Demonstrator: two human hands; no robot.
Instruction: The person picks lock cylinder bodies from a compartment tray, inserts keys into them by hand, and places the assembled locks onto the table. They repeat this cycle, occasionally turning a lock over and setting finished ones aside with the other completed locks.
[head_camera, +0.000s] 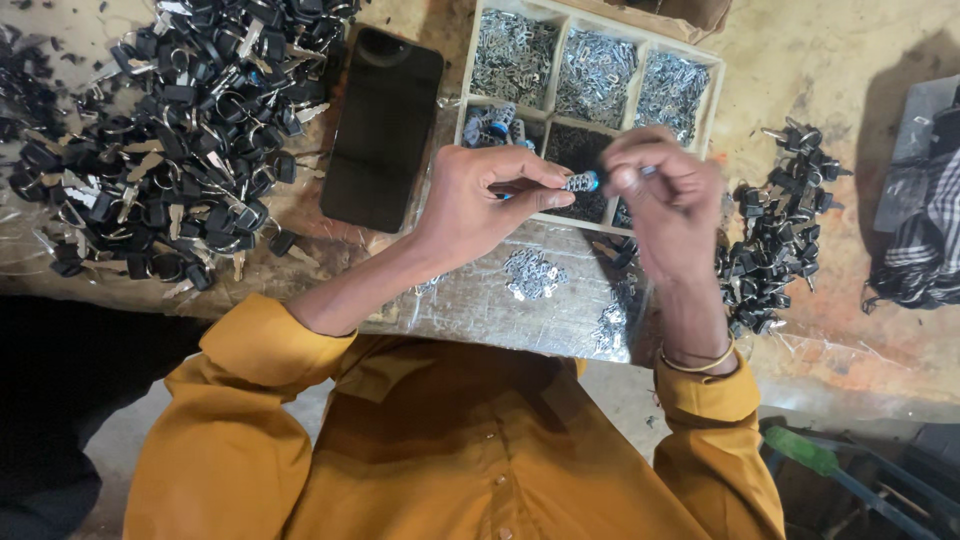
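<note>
Both hands pinch a small blue-tipped metal part (583, 182) above a divided wooden tray (712, 92). The left hand (480, 205) and right hand (668, 200) work between heaps of black-headed keys (170, 130) on the desk (850, 60).

Worn, stained workbench (860, 60) (dusty tan)

A dark-screened black phone (382, 128) lies flat between the key heap (170, 130) and compartment tray (590, 40).
</note>
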